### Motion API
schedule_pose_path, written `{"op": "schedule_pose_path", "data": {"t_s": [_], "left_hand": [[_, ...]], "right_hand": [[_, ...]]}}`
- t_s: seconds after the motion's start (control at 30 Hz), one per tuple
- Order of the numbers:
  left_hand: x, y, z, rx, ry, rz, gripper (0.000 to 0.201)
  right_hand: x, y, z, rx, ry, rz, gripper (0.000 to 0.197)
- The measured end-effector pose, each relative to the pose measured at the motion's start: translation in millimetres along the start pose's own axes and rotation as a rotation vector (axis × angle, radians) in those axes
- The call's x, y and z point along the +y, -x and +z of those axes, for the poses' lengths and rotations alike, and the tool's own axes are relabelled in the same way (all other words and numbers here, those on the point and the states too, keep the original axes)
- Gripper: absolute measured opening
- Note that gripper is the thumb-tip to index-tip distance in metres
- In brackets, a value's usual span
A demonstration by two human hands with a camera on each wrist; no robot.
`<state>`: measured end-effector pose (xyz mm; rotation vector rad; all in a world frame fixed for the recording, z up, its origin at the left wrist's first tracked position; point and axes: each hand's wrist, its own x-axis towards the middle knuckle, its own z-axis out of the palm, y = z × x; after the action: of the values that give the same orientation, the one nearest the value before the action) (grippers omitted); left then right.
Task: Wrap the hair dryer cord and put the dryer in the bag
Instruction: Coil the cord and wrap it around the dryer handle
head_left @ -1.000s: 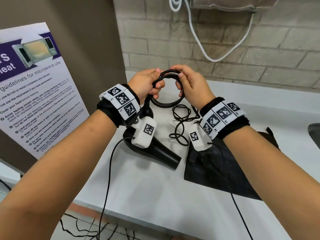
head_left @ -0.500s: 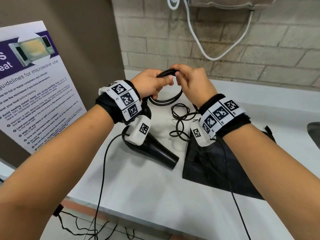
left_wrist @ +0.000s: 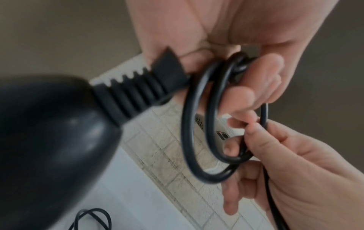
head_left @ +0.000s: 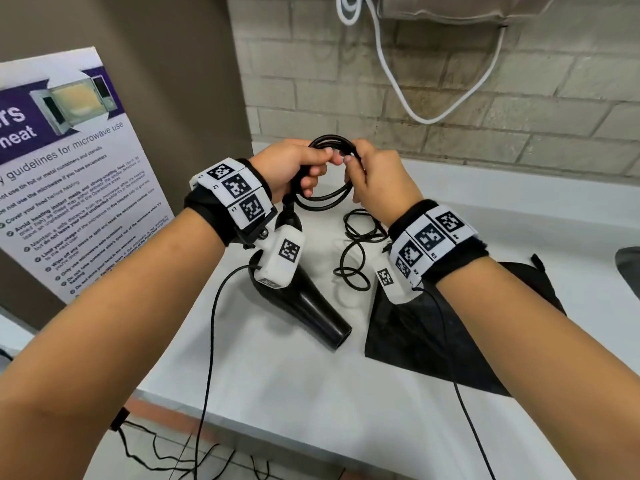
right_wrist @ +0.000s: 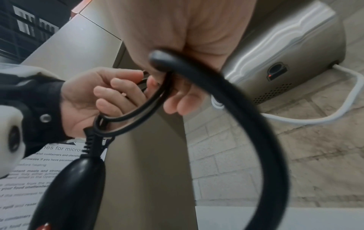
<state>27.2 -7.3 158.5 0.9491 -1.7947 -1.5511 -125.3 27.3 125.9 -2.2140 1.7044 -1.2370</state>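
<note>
a: where's the hair dryer [head_left: 304,303] at?
b: lying on the white bench [head_left: 311,393], nozzle pointing toward the near edge. its handle end tips up toward the left hand [head_left: 294,168].
a: and the cord [head_left: 329,199]?
b: part of it is coiled into a couple of loops held up between both hands, above the bench. the left hand has its fingers curled round the loops just above the ribbed strain relief [left_wrist: 138,93]. the right hand [head_left: 377,178] pinches the coil on its other side, fingers [left_wrist: 256,133] curled round the strands.
a: rest of the cord?
b: a loose tangle lies on the bench between the dryer and the black bag [head_left: 450,341]. the bag lies flat, just right of the dryer.
a: anything else?
b: a microwave guidelines poster [head_left: 69,185] stands at the left, and a white cable [head_left: 433,109] hangs on the brick wall.
</note>
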Motion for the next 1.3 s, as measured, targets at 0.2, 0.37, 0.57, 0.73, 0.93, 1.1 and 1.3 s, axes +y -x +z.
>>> {"op": "schedule_pose_path", "data": {"t_s": [0.2, 0.37, 0.57, 0.73, 0.93, 1.1, 1.3], "left_hand": [[7, 4, 0, 0.009, -0.028, -0.015, 0.039], [7, 5, -2, 0.029, 0.062, -0.012, 0.039], [6, 6, -3, 0.101, 0.114, 0.081, 0.033], [3, 8, -3, 0.052, 0.142, 0.001, 0.035], [-4, 8, -3, 0.032, 0.181, 0.092, 0.028], [-4, 9, 2, 0.056, 0.131, 0.057, 0.037], [1, 10, -6, 0.036, 0.206, -0.044, 0.047]], "right_hand": [[-4, 1, 1, 0.017, -0.127, -0.015, 0.027], [-5, 6, 5, -0.040, -0.416, 0.034, 0.008], [-11, 4, 0, -0.036, -0.627, 0.156, 0.018], [-13, 4, -3, 0.071, -0.624, 0.222, 0.026], [-14, -1, 0, 0.057, -0.587, 0.104, 0.019], [-14, -5, 1, 0.003, -0.628, 0.050, 0.029], [-10, 0, 1, -0.036, -0.548, 0.070, 0.036]]}}
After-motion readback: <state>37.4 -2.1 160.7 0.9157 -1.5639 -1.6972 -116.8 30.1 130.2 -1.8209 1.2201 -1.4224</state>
